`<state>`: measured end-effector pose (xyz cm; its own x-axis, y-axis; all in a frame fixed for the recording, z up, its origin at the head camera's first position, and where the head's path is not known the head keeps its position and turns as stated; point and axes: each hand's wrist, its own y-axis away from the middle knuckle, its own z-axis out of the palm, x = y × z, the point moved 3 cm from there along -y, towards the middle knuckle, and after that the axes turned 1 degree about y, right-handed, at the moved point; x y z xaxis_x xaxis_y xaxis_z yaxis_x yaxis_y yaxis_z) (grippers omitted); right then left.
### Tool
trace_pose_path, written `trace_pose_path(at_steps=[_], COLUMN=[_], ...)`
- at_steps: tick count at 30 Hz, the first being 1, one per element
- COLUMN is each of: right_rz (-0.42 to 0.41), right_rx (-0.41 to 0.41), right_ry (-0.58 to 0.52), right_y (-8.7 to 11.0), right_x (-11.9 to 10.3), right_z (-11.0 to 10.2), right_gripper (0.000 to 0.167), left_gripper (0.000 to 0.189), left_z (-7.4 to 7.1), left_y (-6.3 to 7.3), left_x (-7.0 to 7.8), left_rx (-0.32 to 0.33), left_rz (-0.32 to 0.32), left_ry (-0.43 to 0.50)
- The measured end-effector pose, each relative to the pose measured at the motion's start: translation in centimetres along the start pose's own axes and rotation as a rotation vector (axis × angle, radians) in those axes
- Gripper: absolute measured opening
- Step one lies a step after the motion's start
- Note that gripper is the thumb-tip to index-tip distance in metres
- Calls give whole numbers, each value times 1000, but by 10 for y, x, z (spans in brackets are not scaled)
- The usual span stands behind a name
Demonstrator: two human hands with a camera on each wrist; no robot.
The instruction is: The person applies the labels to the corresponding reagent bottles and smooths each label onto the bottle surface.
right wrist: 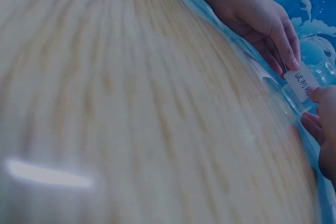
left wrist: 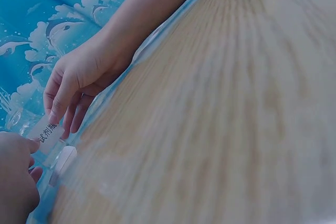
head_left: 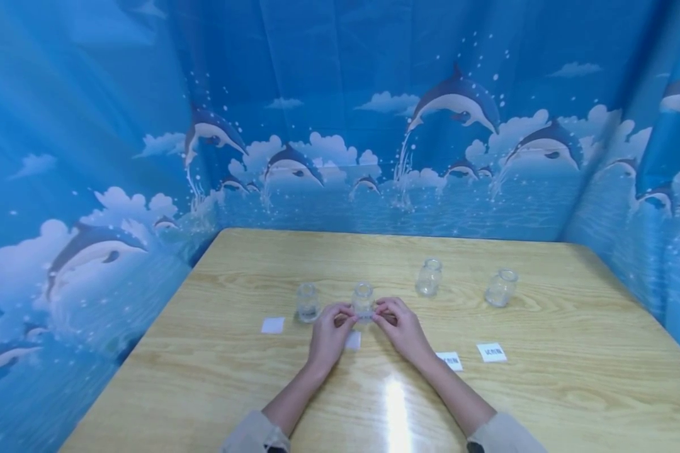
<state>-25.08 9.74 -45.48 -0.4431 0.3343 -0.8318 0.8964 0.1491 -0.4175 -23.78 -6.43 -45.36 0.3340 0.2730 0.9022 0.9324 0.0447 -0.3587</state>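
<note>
A small clear glass jar (head_left: 364, 296) stands upright on the table between the two hands. Across its near side, low down, lies a white label (right wrist: 301, 81) with black Chinese characters. My left hand (head_left: 330, 336) pinches the label's left end between thumb and fingers, close against the glass. At the opposite end, my right hand (head_left: 401, 328) pinches the same label with thumb and forefinger. The left wrist view shows the label (left wrist: 49, 136) face-on, fingertips at its two ends and the jar behind it. A blank white slip (head_left: 353, 340) lies just beside the left hand.
Another glass jar (head_left: 308, 305) stands left of the hands. Two more, a middle jar (head_left: 429, 277) and a right jar (head_left: 501, 288), stand farther right. A blank slip (head_left: 272, 325) and printed labels (head_left: 492, 352) lie on the wooden table (head_left: 572, 314). A dolphin curtain (head_left: 340, 113) surrounds it.
</note>
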Motion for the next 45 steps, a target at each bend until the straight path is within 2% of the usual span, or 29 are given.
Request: trace_pose_path(at_steps=[3, 5, 9, 17, 28, 32, 38, 41, 45], right_rz=[4, 0, 0, -29, -55, -98, -197, -200, -145], right_rx=[-11, -18, -25, -15, 44, 84, 130, 135, 118], right_ry=[-6, -17, -22, 22, 69, 89, 102, 106, 66], right_y=[-1, 0, 1, -3, -5, -6, -5, -5, -7], right_x=[-4, -15, -33, 0, 3, 2, 0, 0, 1], right_z=[0, -1, -4, 1, 5, 5, 3, 2, 2], right_gripper=[7, 6, 5, 5, 7, 9, 11, 11, 15], left_gripper=[5, 5, 5, 6, 6, 7, 9, 9, 16], left_z=[0, -1, -1, 0, 2, 4, 4, 4, 4], left_y=[-1, -2, -2, -6, -8, -8, -8, -9, -9], left_x=[0, 0, 0, -3, -4, -3, -3, -3, -4], left_rx=[1, 1, -3, 3, 45, 64, 89, 83, 63], left_rz=[2, 11, 22, 34, 20, 30, 18, 10, 13], left_ry=[-46, -66, -43, -26, -82, -119, -95, -91, -43])
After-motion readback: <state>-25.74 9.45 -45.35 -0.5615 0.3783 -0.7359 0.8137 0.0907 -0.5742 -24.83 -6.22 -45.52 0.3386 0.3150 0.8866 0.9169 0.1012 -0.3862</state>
